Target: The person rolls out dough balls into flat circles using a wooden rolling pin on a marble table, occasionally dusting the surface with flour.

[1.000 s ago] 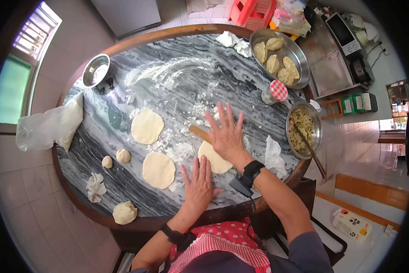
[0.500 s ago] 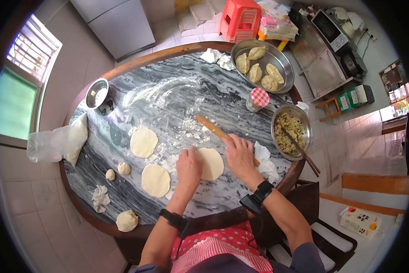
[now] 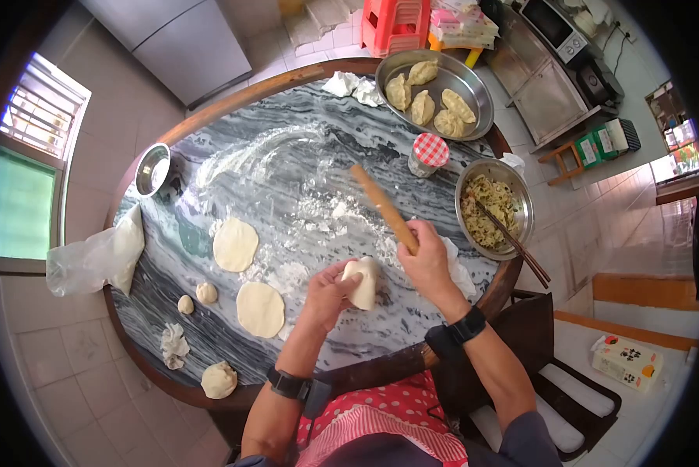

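My left hand [image 3: 330,292] pinches a dough wrapper [image 3: 364,285] that droops and folds between thumb and fingers, above the floured marble tabletop. In my right hand [image 3: 427,258] is a wooden rolling pin [image 3: 382,208], gripped near its lower end and slanting up to the left. Left of my left hand lie two flat round dough wrappers, one lower [image 3: 261,309] and one higher [image 3: 235,244]. Two small dough balls [image 3: 206,293] sit farther left. A larger dough lump [image 3: 219,380] rests by the near table edge.
At the back right stands a metal basin [image 3: 480,117] of folded dumplings. Below it are a jar with a checkered lid [image 3: 429,155] and a bowl of filling [image 3: 462,210] with chopsticks. A small metal bowl [image 3: 153,170] and a flour bag [image 3: 128,249] stand left.
My left hand has picked the wrapper off the table, and it now hangs folded. My right hand has lifted the rolling pin, moving its grip toward the lower end. The view has shifted slightly.
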Motion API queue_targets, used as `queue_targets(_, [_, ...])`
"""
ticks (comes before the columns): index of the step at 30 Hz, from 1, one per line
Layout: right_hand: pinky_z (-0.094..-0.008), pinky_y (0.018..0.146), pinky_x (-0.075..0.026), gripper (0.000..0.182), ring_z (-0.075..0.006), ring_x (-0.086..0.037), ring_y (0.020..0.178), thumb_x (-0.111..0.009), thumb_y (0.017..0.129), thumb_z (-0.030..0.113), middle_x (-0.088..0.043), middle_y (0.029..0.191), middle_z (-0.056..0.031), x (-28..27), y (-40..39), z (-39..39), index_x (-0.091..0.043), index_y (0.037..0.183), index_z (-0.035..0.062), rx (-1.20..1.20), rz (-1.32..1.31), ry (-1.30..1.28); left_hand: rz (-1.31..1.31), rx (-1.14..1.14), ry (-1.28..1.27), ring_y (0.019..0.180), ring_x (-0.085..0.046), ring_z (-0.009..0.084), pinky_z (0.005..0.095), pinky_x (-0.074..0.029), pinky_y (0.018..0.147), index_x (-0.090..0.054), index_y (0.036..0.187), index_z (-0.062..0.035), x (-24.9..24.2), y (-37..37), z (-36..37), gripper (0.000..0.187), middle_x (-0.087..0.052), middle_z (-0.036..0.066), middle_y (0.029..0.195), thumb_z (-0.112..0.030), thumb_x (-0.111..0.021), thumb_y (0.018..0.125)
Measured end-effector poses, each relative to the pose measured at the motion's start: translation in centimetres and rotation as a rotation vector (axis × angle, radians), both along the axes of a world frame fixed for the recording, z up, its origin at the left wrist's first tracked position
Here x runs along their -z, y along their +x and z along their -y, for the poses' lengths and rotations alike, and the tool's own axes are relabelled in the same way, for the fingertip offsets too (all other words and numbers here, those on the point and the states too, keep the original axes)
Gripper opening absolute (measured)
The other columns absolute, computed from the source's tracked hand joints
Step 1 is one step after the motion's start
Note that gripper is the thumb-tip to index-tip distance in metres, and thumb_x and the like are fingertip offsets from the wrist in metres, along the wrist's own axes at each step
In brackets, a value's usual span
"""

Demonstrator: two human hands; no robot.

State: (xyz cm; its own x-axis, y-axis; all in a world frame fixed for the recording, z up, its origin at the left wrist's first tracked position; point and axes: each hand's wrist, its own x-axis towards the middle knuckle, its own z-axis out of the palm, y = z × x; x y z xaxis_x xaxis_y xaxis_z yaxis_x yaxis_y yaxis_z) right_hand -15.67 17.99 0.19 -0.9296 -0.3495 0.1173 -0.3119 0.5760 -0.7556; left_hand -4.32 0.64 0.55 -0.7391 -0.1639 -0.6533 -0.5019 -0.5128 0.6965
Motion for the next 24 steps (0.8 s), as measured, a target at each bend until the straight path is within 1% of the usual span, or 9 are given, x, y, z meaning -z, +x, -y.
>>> queue_targets(2, [-0.0388, 0.076, -0.052, 0.028, -0.0310, -0.066, 0.085, -0.070, 0.082, 0.003, -0.062, 0.100, -0.0147, -0.8, 0.5, -0.9, -0.060, 0.109, 0.0001, 0.073, 0.077, -0.124, -0.042, -0.016, 0.209, 0.092, -0.073, 0.0214, 0.0353, -0.063, 0.075, -0.050, 0.141, 0.0020, -1.4, 0.0, -1.0, 0.049, -0.071, 0.012, 0.108, -0.004, -0.065, 0.094])
queue_targets(5, [-0.0349, 0.077, -0.052, 0.031, -0.0244, -0.064, 0.088, -0.070, 0.082, 0.000, -0.063, 0.100, -0.0127, -3.2, 1.5, -1.9, -0.060, 0.111, -0.0025, 0.025, 0.064, -0.120, -0.089, -0.160, 0.085, 0.096, -0.072, 0.0204, 0.0330, -0.062, 0.077, -0.048, 0.143, 0.0032, -4.2, 1.3, -2.9, 0.050, -0.070, 0.013, 0.112, 0.000, -0.062, 0.095])
queue_targets(9, [-0.0393, 0.074, -0.053, 0.031, -0.0338, -0.064, 0.087, -0.068, 0.083, 0.002, -0.060, 0.103, -0.0151, -2.8, 4.0, -2.1, -0.058, 0.112, 0.0003, -0.114, -0.027, -0.046, -0.137, -0.188, -0.213, 0.105, -0.067, 0.0178, 0.0285, -0.057, 0.082, -0.054, 0.139, 0.0032, 1.6, 7.1, -3.7, 0.045, -0.064, 0.015, 0.128, 0.006, -0.057, 0.094])
queue_targets(12, [-0.0414, 0.081, -0.052, 0.036, -0.0361, -0.061, 0.095, -0.070, 0.081, 0.002, -0.060, 0.105, -0.0150, -0.9, 6.3, -2.0, -0.058, 0.115, 0.0018, -0.215, -0.064, 0.040, -0.154, -0.045, -0.460, 0.105, -0.064, 0.0174, 0.0279, -0.053, 0.089, -0.054, 0.139, 0.0016, 5.4, 10.7, -2.8, 0.046, -0.058, 0.015, 0.134, 0.007, -0.057, 0.093])
queue_targets(16, [-0.0424, 0.088, -0.048, 0.043, -0.0334, -0.058, 0.104, -0.070, 0.081, 0.006, -0.059, 0.112, -0.0130, 1.3, 8.4, -1.9, -0.058, 0.122, 0.0015, -0.379, -0.130, 0.164, -0.162, 0.101, -0.704, 0.112, -0.061, 0.0232, 0.0349, -0.053, 0.091, -0.056, 0.138, -0.0006, 2.1, 9.2, -1.8, 0.052, -0.052, 0.019, 0.140, 0.008, -0.063, 0.087])
queue_targets(18, [-0.0424, 0.089, -0.047, 0.045, -0.0322, -0.058, 0.104, -0.069, 0.082, 0.007, -0.059, 0.113, -0.0120, 2.0, 8.8, -2.1, -0.057, 0.125, 0.0011, -0.435, -0.154, 0.189, -0.115, 0.395, -1.277, 0.119, -0.055, 0.0352, 0.0456, -0.048, 0.099, -0.058, 0.134, -0.0026, 1.5, 9.1, -1.6, 0.054, -0.047, 0.022, 0.141, 0.001, -0.068, 0.081])
queue_targets(19, [-0.0438, 0.092, -0.045, 0.048, -0.0319, -0.056, 0.109, -0.069, 0.082, 0.008, -0.058, 0.119, -0.0117, 2.2, 8.8, -2.2, -0.056, 0.128, 0.0013, -0.465, -0.158, 0.231, -0.113, 0.394, -1.275, 0.119, -0.055, 0.0352, 0.0456, -0.048, 0.099, -0.058, 0.134, -0.0026, 1.5, 9.3, -1.6, 0.054, -0.047, 0.022, 0.141, 0.001, -0.068, 0.081])
queue_targets(21, [-0.0452, 0.095, -0.043, 0.051, -0.0316, -0.055, 0.114, -0.069, 0.083, 0.008, -0.057, 0.125, -0.0114, 2.1, 8.6, -1.9, -0.056, 0.131, 0.0014, -0.501, -0.160, 0.270, -0.268, 0.595, -1.481, 0.130, -0.045, 0.0425, 0.0549, -0.033, 0.110, -0.055, 0.134, -0.0012, 1.4, 10.1, -1.8, 0.051, -0.046, 0.022, 0.142, -0.010, -0.065, 0.085])
queue_targets(24, [-0.0496, 0.106, -0.037, 0.052, -0.0341, -0.046, 0.130, -0.068, 0.085, 0.015, -0.050, 0.141, -0.0135, 1.0, 7.7, -0.4, -0.055, 0.133, 0.0011, -0.453, -0.227, 0.273, -0.414, 0.807, -1.538, 0.136, -0.041, 0.0413, 0.0564, -0.030, 0.113, -0.053, 0.137, -0.0028, 1.9, 11.1, -2.5, 0.055, -0.042, 0.022, 0.147, -0.023, -0.067, 0.087])
